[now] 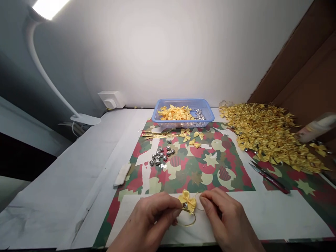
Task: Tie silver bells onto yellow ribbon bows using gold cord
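Between my hands is a yellow ribbon bow [188, 201] with a small silver bell [185, 205] at its middle. My left hand [159, 217] pinches the bow's lower left side, its thumb and forefinger closed. From there a loop of gold cord [189, 224] hangs below the bow. To the right, my right hand [219, 213] has thumb and forefinger pressed together on a thin cord [198, 201] that curves toward the bow. Part of the bow is hidden behind my left fingers.
Silver bells [160, 155], gold cords [157, 134] and loose bows [194, 143] lie on the patterned mat. Behind stands a blue basket [183, 124] of bows and bells. At right are a large pile of bows [267, 133], scissors [273, 180] and a bottle [317, 126]. A lamp [39, 63] arches at left.
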`<state>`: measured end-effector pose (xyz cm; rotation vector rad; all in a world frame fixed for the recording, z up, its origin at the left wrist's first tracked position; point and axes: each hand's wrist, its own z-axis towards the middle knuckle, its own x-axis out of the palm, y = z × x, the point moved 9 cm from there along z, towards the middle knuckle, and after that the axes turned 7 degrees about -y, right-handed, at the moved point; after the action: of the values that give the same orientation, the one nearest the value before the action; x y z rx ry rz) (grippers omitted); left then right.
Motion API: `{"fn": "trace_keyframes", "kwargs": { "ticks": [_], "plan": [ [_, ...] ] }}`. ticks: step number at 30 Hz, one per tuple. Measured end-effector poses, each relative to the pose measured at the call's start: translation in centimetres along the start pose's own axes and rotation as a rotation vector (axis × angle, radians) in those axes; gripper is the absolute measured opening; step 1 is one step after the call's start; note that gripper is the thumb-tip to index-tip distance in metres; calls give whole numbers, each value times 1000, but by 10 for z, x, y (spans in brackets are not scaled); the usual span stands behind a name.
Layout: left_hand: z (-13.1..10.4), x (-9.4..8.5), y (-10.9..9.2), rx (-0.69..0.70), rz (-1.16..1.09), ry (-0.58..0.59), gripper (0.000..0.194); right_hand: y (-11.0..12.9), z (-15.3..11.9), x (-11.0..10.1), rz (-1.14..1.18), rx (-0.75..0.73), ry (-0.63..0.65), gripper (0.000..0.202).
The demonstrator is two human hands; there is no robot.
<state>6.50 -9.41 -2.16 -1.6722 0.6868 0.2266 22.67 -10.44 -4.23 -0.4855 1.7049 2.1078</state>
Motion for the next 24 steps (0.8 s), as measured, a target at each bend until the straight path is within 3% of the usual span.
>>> {"fn": "trace_keyframes", "kwargs": {
  "ticks": [6,11,14,18,24],
  "plan": [
    [5,-5,-6,72,36,46,27,7,0,19,-252,-90,-4,15],
    [0,-12,4,24,-98,49,17,29,0,20,-146,-236,-25,18],
    [-8,-7,11,-39,-265,107,10,43,-1,11,-94,-328,-54,18],
    [-13,1,3,-53,-428,165,11,47,-1,5,0,-283,-47,17],
    [-13,1,-6,-73,-447,122,16,51,-2,0,103,-258,-25,16]
  ]
}}
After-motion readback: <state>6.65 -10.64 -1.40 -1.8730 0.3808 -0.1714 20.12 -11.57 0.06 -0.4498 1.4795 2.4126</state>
